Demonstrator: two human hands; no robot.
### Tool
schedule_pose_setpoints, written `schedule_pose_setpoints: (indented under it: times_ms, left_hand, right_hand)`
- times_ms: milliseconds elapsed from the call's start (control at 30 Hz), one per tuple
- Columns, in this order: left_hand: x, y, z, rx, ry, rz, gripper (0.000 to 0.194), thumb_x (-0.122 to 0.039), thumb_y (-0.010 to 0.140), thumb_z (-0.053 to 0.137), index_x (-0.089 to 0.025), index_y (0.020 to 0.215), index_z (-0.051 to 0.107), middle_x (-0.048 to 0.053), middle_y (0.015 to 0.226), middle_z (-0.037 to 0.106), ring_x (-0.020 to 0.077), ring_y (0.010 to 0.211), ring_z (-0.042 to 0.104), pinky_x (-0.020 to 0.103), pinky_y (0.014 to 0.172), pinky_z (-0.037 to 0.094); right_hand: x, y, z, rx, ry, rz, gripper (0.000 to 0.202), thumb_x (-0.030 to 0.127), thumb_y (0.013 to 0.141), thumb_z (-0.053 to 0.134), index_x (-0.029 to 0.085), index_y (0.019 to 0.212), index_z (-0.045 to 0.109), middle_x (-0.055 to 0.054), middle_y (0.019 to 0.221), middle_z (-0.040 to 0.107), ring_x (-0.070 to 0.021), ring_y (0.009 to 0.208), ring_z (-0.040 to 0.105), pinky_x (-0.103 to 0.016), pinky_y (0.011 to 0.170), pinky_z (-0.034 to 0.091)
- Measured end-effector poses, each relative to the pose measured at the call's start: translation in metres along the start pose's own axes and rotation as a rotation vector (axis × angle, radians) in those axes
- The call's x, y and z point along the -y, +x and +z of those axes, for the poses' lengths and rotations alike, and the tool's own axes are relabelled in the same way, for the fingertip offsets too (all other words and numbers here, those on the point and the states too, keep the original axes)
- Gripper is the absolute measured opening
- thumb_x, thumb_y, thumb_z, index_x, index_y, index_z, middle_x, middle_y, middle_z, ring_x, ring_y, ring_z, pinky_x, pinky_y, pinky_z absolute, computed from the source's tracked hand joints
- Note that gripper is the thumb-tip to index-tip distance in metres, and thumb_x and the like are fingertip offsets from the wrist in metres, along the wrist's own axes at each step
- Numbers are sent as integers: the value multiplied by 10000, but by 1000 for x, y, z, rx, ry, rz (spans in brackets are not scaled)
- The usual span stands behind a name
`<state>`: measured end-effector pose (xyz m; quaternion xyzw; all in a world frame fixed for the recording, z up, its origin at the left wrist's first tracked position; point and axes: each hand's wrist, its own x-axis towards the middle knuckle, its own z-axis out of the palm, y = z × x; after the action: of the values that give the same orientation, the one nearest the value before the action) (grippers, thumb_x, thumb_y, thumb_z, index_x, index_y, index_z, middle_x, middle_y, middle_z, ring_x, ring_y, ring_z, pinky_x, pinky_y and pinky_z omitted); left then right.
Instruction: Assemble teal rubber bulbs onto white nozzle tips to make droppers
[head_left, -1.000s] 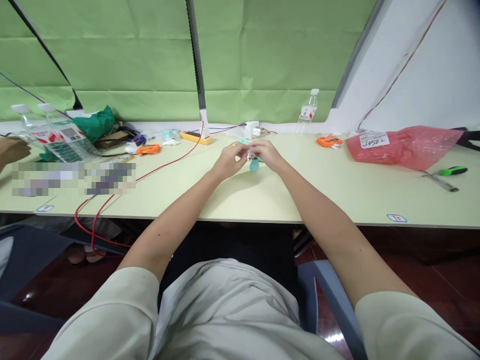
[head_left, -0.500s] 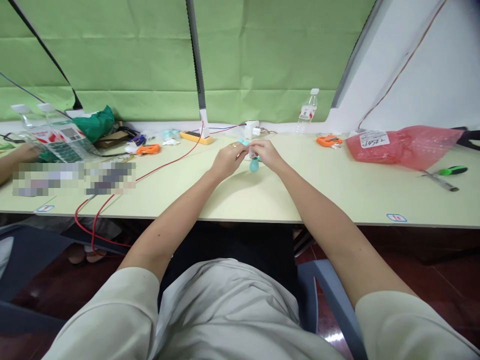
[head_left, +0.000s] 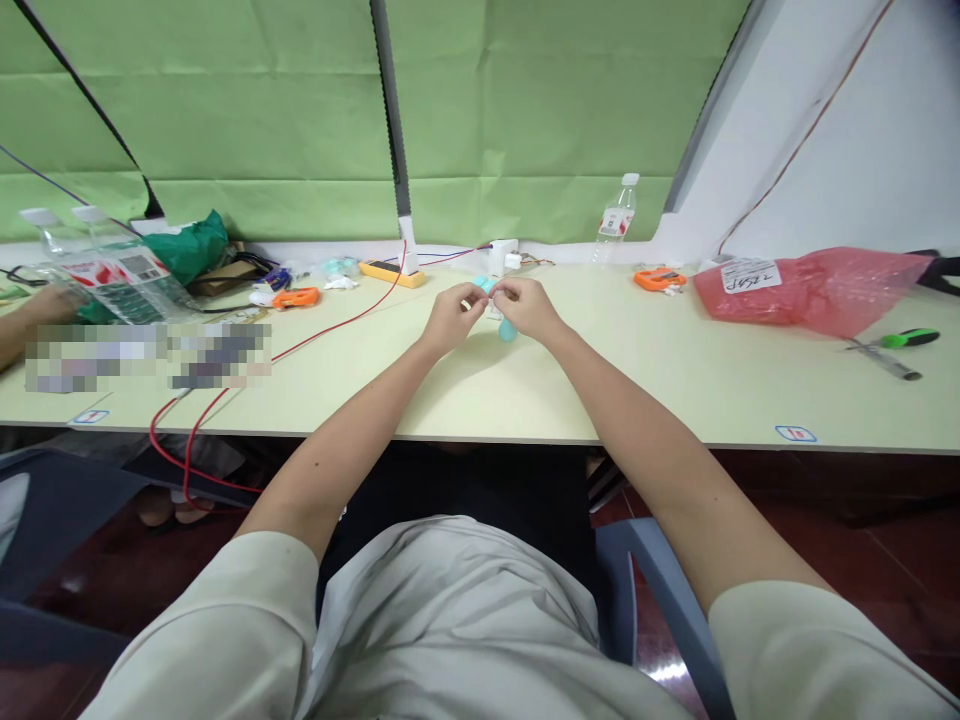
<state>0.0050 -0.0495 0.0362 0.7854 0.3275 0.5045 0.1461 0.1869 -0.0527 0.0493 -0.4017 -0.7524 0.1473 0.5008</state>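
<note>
My left hand (head_left: 456,312) and my right hand (head_left: 526,306) meet above the middle of the table, thumbs and fingertips pinched close together. Between them is a small pale piece (head_left: 494,309), too small to name, partly hidden by the fingers. Just below the right fingertips shows a rounded turquoise piece (head_left: 508,331). Another turquoise part (head_left: 486,284) peeks out behind the fingertips. Whether these turquoise parts belong to one object I cannot tell.
Behind my hands stand a white plug (head_left: 502,257) and a yellow meter (head_left: 391,273). To the right are a water bottle (head_left: 616,222), an orange tool (head_left: 659,279), a red plastic bag (head_left: 810,292) and a green-handled screwdriver (head_left: 909,339). At left, another person's hand (head_left: 56,303) is near bottles (head_left: 124,280).
My left fingers have curled and both hands' fingertips have drawn into a tighter pinch. The rounded turquoise piece is now more covered by my right hand.
</note>
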Motion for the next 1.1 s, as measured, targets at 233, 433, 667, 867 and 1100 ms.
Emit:
schedule_pose_setpoints:
  times_ms: [233,433,667,867,1100]
  left_hand:
    - [9,3,6,-23,-120,-66,109,-269,873,631,-182,859,695,27,856,715,146,787,622,280,710,483]
    - [15,5,10,-33,-124,-66,110,-274,877,623,-185,869,687,27,869,714,147,796,616,279,715,480]
    - [26,7,0,-112,-29,-95,110,-259,900,589,-189,871,668,38,860,707,165,809,627,309,766,509]
    - [48,5,-5,35,448,31,136,-171,851,588,-217,845,715,82,947,736,261,974,597,459,954,460]
    - [45,4,-5,269,639,125,146,-159,800,596,-198,807,737,157,970,724,349,1174,524,551,989,371]
  right_hand:
    - [-1,0,-1,-12,-45,-24,233,249,743,571,149,827,763,15,611,514,-149,630,459,-291,620,348]
    - [-6,3,0,-1,-22,5,297,243,751,552,132,889,791,-5,637,573,-162,639,495,-298,634,386]
    - [-6,1,-5,-37,-74,25,276,210,732,574,146,893,788,1,633,559,-174,658,499,-314,677,394]
    - [-9,2,-10,-105,-101,68,249,217,746,577,163,901,764,20,616,507,-167,632,470,-311,655,374]
    - [-11,2,-8,-88,-100,75,259,214,744,585,159,922,765,23,615,509,-165,627,473,-313,655,365]
